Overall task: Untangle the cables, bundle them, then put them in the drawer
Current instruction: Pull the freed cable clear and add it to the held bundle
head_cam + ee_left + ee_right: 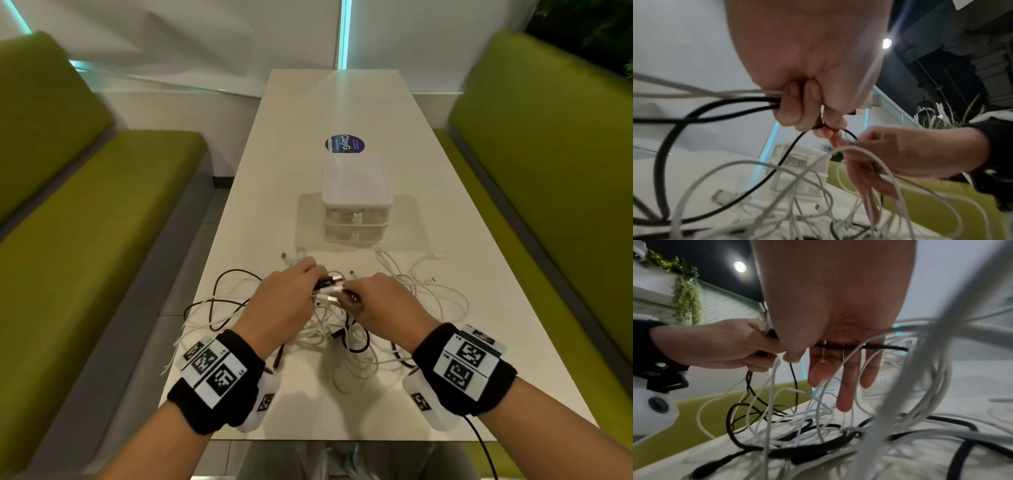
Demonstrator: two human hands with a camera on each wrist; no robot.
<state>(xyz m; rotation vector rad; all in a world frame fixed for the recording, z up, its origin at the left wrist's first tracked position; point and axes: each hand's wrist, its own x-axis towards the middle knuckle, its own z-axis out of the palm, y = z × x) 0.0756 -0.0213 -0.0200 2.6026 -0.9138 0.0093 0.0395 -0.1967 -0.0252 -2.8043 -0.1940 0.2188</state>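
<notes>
A tangle of black and white cables (329,329) lies on the near half of the white table (342,102). My left hand (313,277) is lifted over the tangle, its fingers (789,105) curled round a bunch of black and white cable ends with plugs (329,284). My right hand (349,293) meets it and pinches a thin black cable (851,134) between thumb (793,353) and forefinger, the other fingers (844,389) straight down among white loops. A small white drawer unit (356,198) stands behind the cables, both drawers pushed in.
Green upholstered benches (85,222) (548,171) run along both long sides of the table. A round blue sticker (344,144) sits on the tabletop behind the drawer unit. Loose white cable ends (421,270) spread to the right toward the table edge.
</notes>
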